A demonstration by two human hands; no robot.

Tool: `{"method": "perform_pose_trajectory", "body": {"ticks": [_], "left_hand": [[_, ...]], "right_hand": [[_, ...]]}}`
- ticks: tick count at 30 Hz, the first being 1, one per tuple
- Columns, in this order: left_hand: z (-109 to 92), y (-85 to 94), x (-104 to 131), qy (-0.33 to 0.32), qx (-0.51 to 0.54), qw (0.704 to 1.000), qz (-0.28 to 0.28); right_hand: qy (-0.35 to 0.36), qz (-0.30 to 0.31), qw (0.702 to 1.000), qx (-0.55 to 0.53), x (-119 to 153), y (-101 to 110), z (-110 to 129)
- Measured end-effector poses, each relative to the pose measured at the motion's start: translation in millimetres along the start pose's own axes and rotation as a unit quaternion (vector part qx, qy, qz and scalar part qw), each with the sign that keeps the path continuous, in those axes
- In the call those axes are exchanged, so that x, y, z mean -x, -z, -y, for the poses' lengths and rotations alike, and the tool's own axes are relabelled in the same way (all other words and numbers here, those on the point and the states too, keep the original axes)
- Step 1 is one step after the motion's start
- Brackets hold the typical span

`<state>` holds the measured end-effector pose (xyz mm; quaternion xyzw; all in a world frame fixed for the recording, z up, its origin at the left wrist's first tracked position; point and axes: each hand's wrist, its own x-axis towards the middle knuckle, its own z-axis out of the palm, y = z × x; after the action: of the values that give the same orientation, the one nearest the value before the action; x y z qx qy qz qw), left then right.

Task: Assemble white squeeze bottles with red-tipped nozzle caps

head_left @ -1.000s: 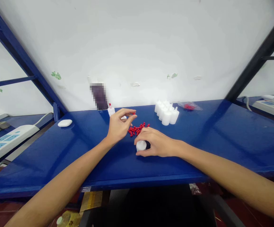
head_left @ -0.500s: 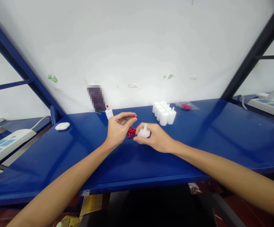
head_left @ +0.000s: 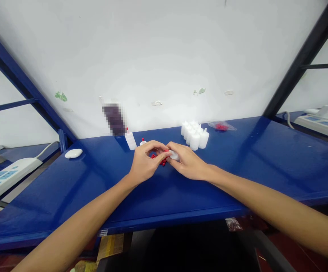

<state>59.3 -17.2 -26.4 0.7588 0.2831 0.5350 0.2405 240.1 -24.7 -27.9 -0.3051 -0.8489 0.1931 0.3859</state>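
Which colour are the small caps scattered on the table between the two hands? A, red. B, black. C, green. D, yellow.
A: the loose caps on the blue table between the left hand and right hand are red.

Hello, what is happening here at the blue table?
A person works with both bare hands over a blue table. The right hand holds a small white bottle, and the left hand brings a small red cap to its tip. Loose red caps lie under the hands. Behind them stands a group of white bottles, a plastic bag of red caps, and two capped bottles near the wall.
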Motion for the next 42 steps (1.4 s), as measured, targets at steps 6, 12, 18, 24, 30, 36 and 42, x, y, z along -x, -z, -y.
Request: {"method": "perform_pose_trajectory", "body": {"ticks": [6,12,18,24,30,36,42], "left_hand": [[0.6,5.7,-1.1,-0.100,-0.079,0.991,0.046],[1.5,-0.6,4.4,-0.185,-0.112,0.973,0.083],[3.6,-3.7,9.3,-0.198,-0.140,0.963,0.115],[7.9,4.2,5.3,-0.221,-0.187,0.952,0.098],[28.1,50.0,-19.8,-0.207,-0.403,0.891,-0.035],[42.8,86.3,-29.2,-0.116,-0.558,0.822,-0.009],[52.4,81.3,-27.0,-0.105,-0.567,0.816,0.039]], "right_hand": [[0.001,0.058,0.996,0.071,1.6,8.5,2.2],[-0.015,0.069,0.995,0.073,1.4,9.6,5.8],[-0.007,0.038,0.999,0.020,2.8,6.9,4.6],[0.003,0.005,1.000,-0.019,2.8,7.7,5.1],[-0.031,-0.042,0.999,0.013,1.9,10.1,-4.3],[0.020,-0.078,0.997,0.013,1.0,15.2,-11.6],[0.039,-0.065,0.997,0.027,2.5,11.7,-12.2]]}}
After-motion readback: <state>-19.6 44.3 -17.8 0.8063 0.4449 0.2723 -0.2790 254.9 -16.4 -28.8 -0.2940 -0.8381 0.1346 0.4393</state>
